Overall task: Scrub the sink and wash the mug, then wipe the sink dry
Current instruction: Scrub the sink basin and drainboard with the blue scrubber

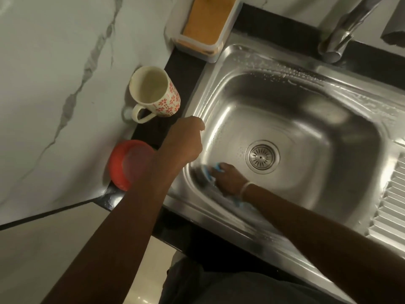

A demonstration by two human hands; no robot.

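Marble bench (pixel 43 62) flanks the sink (pixel 306 102). Right hand (pixel 228 178) fingers clamp a blue sponge (pixel 211 173) (blurred) left of the drain (pixel 262 156). Left hand (pixel 186 141) fingers curl on the rim, mug (pixel 153 93) beyond them.

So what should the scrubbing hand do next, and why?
Probably sweep the scrubber along the sink floor toward the drain. The right hand grips it in the near-left corner, while suds show only on the far rim.

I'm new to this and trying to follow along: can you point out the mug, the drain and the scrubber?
mug (pixel 169 99): head view, on its patterned outer wall.
drain (pixel 262 156): head view, on the middle of the metal strainer.
scrubber (pixel 209 174): head view, on the blue part showing beside the right hand (pixel 229 179).
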